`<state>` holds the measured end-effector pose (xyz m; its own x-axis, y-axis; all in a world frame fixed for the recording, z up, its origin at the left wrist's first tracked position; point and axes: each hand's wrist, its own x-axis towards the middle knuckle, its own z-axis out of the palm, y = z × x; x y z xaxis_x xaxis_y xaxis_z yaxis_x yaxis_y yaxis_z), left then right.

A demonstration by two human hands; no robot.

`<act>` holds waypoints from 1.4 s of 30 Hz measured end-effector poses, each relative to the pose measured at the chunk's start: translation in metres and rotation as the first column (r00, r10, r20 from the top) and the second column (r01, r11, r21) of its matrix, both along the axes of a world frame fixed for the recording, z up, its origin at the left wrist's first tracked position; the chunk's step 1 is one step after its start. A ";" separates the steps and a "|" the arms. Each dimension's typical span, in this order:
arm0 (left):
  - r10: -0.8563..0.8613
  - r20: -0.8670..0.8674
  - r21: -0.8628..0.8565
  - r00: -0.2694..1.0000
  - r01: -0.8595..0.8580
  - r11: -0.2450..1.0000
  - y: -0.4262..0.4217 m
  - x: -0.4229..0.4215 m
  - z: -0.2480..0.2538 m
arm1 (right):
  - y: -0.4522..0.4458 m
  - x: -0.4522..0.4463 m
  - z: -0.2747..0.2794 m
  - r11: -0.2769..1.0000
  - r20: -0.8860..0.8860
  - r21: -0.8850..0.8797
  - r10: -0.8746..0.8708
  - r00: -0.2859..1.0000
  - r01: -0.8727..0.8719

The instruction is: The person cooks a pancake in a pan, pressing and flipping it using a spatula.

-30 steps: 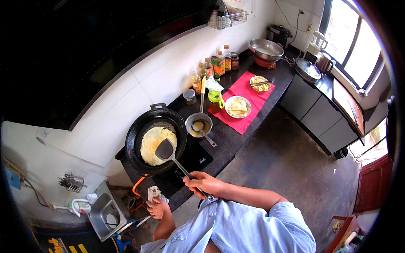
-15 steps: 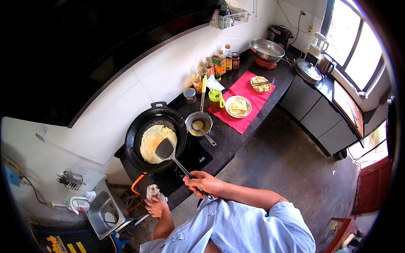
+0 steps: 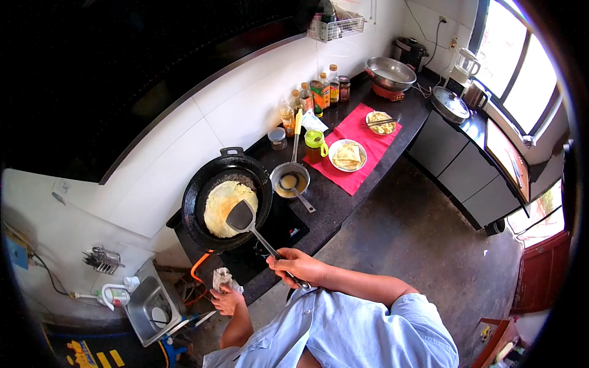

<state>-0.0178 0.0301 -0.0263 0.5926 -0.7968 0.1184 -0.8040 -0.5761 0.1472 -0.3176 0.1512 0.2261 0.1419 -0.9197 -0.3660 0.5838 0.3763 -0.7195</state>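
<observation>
In my right hand (image 3: 297, 268) is the handle of a spatula (image 3: 240, 216), fingers wrapped round it. Its dark blade lies over the right side of a thin yellow pancake (image 3: 219, 208), which rests in a black wok (image 3: 195, 190); whether the blade touches it I cannot tell. The wok stands on a black cooktop (image 3: 293, 228). My left hand (image 3: 227, 300) is closed on a crumpled cloth (image 3: 223, 278) by the counter's front edge, below the wok. To the wok's right sits a small saucepan (image 3: 305, 184) of pale batter with a ladle (image 3: 288, 182) in it.
Folded pancakes fill a white bowl (image 3: 332, 150) on a red cloth (image 3: 353, 184). Behind it, another bowl (image 3: 370, 116) has chopsticks across it. Bottles (image 3: 317, 92) line the wall. A steel sink (image 3: 146, 300) is at lower left; a large steel pan (image 3: 391, 72) stands far back.
</observation>
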 end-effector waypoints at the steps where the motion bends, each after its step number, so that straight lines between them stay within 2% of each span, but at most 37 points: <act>1: 0.001 -0.009 0.005 1.000 -0.001 1.000 0.001 0.000 0.001 | 0.000 0.000 0.000 1.000 -0.002 0.002 -0.003 1.000 0.003; 42: 0.004 -0.046 0.040 0.999 -0.002 0.999 -0.003 0.003 -0.004 | -0.001 0.000 0.001 0.999 -0.017 0.027 0.019 1.000 -0.019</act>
